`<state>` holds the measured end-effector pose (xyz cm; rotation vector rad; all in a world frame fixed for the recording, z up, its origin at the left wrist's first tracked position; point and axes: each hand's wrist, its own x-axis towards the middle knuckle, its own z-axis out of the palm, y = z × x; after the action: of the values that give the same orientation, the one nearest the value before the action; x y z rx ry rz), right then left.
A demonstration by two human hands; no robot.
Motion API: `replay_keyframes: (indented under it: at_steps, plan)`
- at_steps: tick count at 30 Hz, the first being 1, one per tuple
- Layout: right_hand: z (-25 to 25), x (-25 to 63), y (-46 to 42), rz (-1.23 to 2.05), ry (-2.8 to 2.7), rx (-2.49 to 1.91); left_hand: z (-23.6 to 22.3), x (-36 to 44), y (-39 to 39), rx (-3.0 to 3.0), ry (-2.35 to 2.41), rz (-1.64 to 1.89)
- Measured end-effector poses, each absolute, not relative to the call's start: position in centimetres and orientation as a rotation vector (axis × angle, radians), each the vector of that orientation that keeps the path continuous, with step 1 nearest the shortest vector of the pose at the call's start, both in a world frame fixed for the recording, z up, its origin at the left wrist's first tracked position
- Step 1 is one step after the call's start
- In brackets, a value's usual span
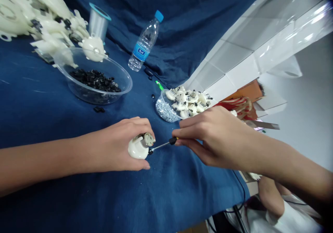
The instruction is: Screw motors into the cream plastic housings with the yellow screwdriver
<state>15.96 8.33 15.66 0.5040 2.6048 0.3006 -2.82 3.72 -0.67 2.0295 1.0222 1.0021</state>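
My left hand [125, 146] is wrapped round a white plastic housing [137, 149] with a small motor [148, 139] in its top, just above the blue cloth. In my right hand [208, 135] is a screwdriver [162, 145] with a black and yellow handle, held between thumb and fingers. Its thin shaft points left, and the tip touches or nearly touches a small black part [150, 152] at the housing's lower right side. Whether a screw sits on the tip is too small to tell. Most of the handle is hidden by my right fingers.
A clear bowl of black parts [92, 102] stands left; white housings [52, 21] are piled behind it beside a spool [98, 23]. Farther back is a water bottle [143, 45]. A small tub of screws [168, 109] adjoins more white assemblies [195, 99]. Another person's arm [272, 196] shows lower right.
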Motion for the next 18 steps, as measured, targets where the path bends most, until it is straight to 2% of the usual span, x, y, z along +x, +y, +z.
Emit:
replay_keyframes:
  at_steps: [5,18]
  plan:
    - [15.8,15.5,8.3,0.310,2.596,0.511,-0.7,-2.8,3.7,2.039,1.002,1.010]
    - [15.8,17.4,9.0,0.028,2.689,0.545,-0.7,-2.6,3.6,2.020,1.006,1.033]
